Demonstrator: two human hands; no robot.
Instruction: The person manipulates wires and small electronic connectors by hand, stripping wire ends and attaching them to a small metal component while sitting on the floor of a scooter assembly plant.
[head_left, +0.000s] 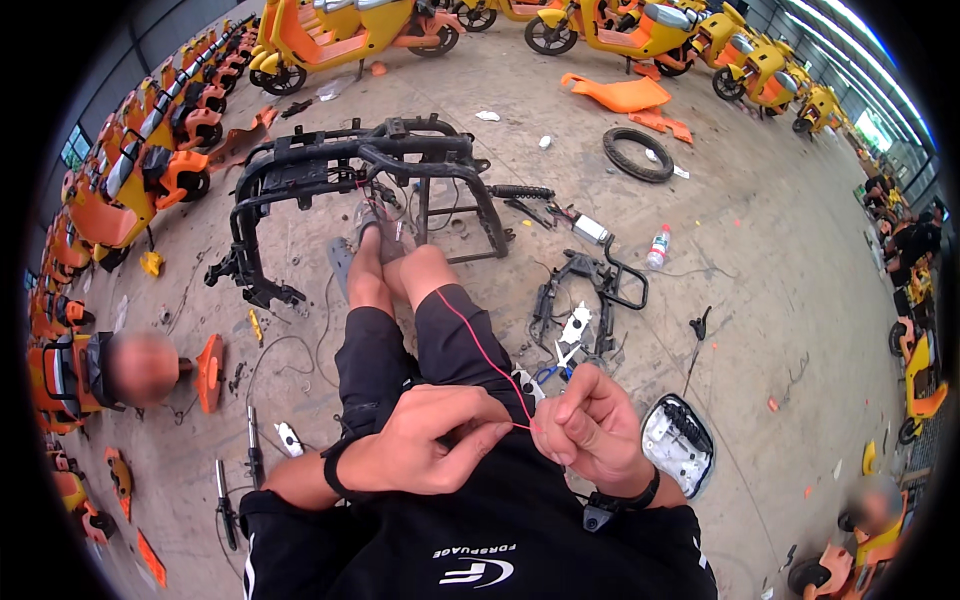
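Observation:
A thin red wire [478, 341] runs over my right thigh and up to my hands in front of my chest. My left hand [435, 440] pinches it between thumb and fingertips. Close beside it, my right hand [592, 428] is closed on the same wire with curled fingers. A short stretch of wire shows between the two hands; its end is hidden by my right hand. Beyond my knees stands a bare black scooter frame [385, 157], with loose cables hanging near my feet.
Right of my legs lie a smaller black metal frame [556, 290], blue-handled scissors [556, 372], a plastic bottle [659, 246] and a tyre [638, 155]. A white-and-black shell part [678, 446] lies by my right elbow. Rows of yellow-orange scooters [620, 35] surround the floor; other people sit left and right.

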